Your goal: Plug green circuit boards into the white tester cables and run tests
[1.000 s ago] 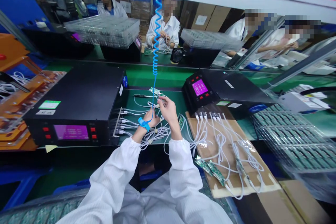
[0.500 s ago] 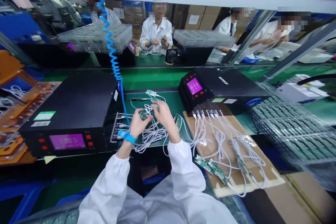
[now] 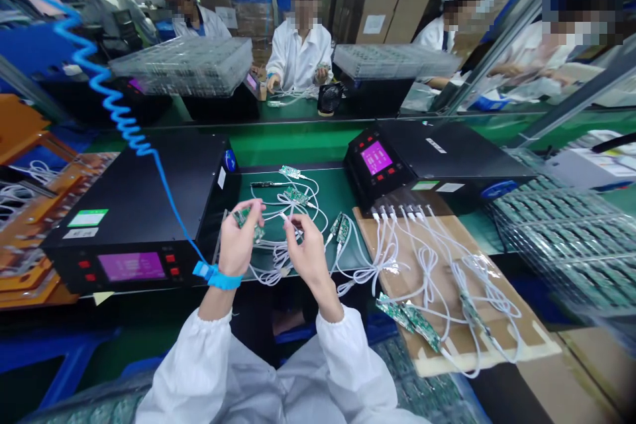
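My left hand (image 3: 237, 238), with a blue wrist strap (image 3: 224, 278) on its wrist, is closed on a green circuit board (image 3: 257, 232). To its right, my right hand (image 3: 307, 248) pinches the white plug of a cable (image 3: 284, 215) between thumb and finger. A gap separates plug and board. Beyond my hands lie more circuit boards (image 3: 297, 196) with white cables attached. A bundle of white cables (image 3: 271, 273) rests on the green bench below and between the hands.
Black testers with lit screens stand left (image 3: 134, 205) and right (image 3: 442, 156). Cables and boards lie on a cardboard sheet (image 3: 397, 291). Clear trays of boards (image 3: 571, 238) stand at far right. A blue coiled cord (image 3: 114, 109) hangs at left. Several people in white sit opposite.
My hands have moved apart; the left, with the board, went left, and the right now shows a plug in its pinch. The view has shifted and the blue cord swung left.
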Tool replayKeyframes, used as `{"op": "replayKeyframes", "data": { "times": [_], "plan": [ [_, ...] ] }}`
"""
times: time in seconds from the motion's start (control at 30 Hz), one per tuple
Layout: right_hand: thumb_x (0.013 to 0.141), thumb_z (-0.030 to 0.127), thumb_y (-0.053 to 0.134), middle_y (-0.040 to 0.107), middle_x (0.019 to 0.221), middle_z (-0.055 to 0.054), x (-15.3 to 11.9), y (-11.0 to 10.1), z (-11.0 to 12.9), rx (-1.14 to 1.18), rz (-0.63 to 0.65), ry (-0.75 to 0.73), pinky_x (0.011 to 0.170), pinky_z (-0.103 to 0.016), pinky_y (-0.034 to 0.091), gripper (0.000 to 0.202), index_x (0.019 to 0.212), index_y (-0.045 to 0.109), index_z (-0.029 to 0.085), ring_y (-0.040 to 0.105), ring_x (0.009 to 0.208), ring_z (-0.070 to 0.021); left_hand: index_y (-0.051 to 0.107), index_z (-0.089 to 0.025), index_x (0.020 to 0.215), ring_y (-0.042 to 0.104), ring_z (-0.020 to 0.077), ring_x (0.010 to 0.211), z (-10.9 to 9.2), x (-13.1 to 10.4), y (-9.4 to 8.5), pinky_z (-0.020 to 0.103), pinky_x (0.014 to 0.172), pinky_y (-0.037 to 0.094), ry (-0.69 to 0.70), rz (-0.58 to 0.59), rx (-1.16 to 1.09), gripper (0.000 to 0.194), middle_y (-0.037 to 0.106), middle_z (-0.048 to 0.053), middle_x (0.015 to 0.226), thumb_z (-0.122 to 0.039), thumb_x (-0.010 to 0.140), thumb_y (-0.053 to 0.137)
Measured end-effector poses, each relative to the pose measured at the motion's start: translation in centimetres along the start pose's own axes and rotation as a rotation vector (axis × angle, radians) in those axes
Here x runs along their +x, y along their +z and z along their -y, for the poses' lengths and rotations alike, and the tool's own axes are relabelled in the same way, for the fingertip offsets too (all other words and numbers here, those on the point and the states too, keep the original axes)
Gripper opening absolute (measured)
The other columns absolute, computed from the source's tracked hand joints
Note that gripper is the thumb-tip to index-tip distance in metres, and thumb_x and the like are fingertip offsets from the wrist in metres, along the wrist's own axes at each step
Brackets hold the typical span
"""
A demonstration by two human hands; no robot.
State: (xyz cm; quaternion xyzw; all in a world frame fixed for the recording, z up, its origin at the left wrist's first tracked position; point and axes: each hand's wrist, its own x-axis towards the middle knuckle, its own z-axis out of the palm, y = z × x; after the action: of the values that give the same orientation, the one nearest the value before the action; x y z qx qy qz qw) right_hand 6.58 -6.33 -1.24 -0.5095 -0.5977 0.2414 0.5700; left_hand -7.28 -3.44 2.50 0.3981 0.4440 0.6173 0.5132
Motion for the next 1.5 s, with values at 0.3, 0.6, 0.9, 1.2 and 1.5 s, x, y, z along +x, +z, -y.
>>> {"op": "replayKeyframes", "data": {
  "times": [0.3, 0.6, 0.9, 1.2, 1.5],
  "plan": [
    [0.103, 0.029, 0.054, 0.069, 0.092, -0.004, -1.4, -0.2, 1.9, 0.079, 0.061, -0.044, 0.084, -0.029, 0.054, 0.015, 0.097, 0.066, 0.022, 0.067, 0.088, -0.0175, 0.049, -0.019, 0.065, 0.047, 0.0096, 0.059, -4.0, 1.8, 2.9, 0.021, 0.057, 0.045, -0.048, -0.066, -0.709, 0.049, 0.042, -0.002, 0.064, -0.053, 0.100, 0.056],
    [0.103, 0.029, 0.054, 0.069, 0.092, -0.004, -1.5, 0.2, 2.0, 0.092, 0.023, -0.045, 0.083, -0.029, 0.054, 0.015, 0.098, 0.067, 0.022, 0.067, 0.087, -0.0174, 0.046, -0.019, 0.065, 0.044, 0.0124, 0.063, -3.5, 0.9, 3.1, 0.023, 0.059, 0.045, -0.058, -0.039, -0.719, 0.047, 0.039, 0.000, 0.067, -0.047, 0.102, 0.042],
    [0.103, 0.028, 0.055, 0.067, 0.089, -0.004, -1.4, -0.2, 1.8, 0.073, 0.087, -0.081, 0.080, -0.029, 0.054, 0.016, 0.098, 0.069, 0.022, 0.066, 0.085, -0.0176, 0.050, -0.018, 0.066, 0.047, 0.0143, 0.063, -3.0, 0.7, 3.0, 0.025, 0.061, 0.046, 0.003, 0.046, -0.643, 0.039, 0.041, 0.002, 0.064, -0.035, 0.099, 0.039],
    [0.103, 0.027, 0.054, 0.069, 0.092, -0.005, -1.8, 0.0, 1.2, 0.085, 0.052, -0.102, 0.082, -0.030, 0.055, 0.016, 0.100, 0.069, 0.022, 0.067, 0.087, -0.0179, 0.045, -0.020, 0.067, 0.030, 0.0097, 0.046, -2.1, -0.1, 3.5, 0.023, 0.047, 0.032, 0.044, 0.075, -0.638, 0.040, 0.028, -0.004, 0.057, -0.044, 0.099, 0.041],
    [0.103, 0.027, 0.053, 0.070, 0.092, -0.005, -1.8, 0.2, 0.8, 0.064, 0.033, -0.097, 0.082, -0.031, 0.055, 0.017, 0.101, 0.070, 0.022, 0.067, 0.087, -0.0182, 0.043, -0.021, 0.067, 0.024, 0.0102, 0.047, -1.6, 0.0, 3.8, 0.023, 0.048, 0.030, 0.020, 0.067, -0.630, 0.036, 0.024, -0.005, 0.056, -0.042, 0.096, 0.041]
  ]
}}
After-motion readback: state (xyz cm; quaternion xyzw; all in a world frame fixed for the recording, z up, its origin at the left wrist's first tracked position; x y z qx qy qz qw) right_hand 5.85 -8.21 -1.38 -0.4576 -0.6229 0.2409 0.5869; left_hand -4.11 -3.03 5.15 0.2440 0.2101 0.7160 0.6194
